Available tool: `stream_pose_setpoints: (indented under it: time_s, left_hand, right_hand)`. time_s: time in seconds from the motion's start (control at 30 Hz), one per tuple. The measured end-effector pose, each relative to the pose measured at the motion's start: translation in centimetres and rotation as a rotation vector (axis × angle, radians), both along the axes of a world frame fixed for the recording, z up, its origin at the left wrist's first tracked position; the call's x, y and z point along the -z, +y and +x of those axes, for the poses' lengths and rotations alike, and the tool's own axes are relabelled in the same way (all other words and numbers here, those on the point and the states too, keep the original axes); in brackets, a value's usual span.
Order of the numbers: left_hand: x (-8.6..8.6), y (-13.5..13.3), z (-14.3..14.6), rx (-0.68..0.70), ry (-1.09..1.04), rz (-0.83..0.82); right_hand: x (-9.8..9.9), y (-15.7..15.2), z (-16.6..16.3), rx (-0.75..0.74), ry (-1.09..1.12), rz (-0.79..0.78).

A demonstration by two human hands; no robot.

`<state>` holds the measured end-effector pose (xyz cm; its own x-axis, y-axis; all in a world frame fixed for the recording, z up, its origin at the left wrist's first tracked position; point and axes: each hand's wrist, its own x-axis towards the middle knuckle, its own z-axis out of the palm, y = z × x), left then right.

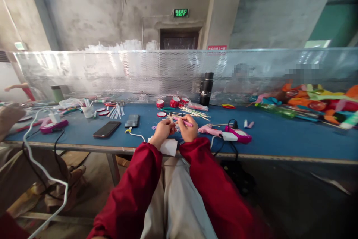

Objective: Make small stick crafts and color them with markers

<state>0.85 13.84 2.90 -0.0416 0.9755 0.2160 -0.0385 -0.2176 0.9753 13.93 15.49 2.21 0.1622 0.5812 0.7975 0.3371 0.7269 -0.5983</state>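
Both my hands meet over the near edge of the blue table (279, 134). My left hand (162, 130) pinches a small thin piece at its fingertips; what it is stays too small to tell. My right hand (188, 128) is closed around a pink stick (187, 122) that points toward the left hand. A white paper sheet (169, 145) lies under my wrists. A pink glue gun (208, 130) lies just right of my right hand. Both sleeves are dark red.
A black phone (106, 129) lies to the left, a black flask (206, 88) at the back, red tape rolls (175, 102) and white sticks (195, 112) between. A pink device (239, 134) with cables, colourful toys (316, 103) at right, and another person's hand (9, 118) at left.
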Motion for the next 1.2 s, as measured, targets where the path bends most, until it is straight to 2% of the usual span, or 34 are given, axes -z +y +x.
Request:
stream_pose_setpoints:
  time_s: [0.97,1.1,1.2]
  left_hand:
    - [0.19,0.20,-0.03,-0.003,0.011,0.006]
    - [0.03,0.04,-0.05,-0.007,0.002,-0.004]
    - [-0.06,-0.03,-0.01,-0.011,-0.028,-0.013]
  right_hand:
    - [0.09,0.09,-0.01,-0.016,0.004,0.009]
    - [0.19,0.48,0.05,0.031,0.045,0.025]
    - [0.36,0.94,0.05,0.001,0.094,0.037]
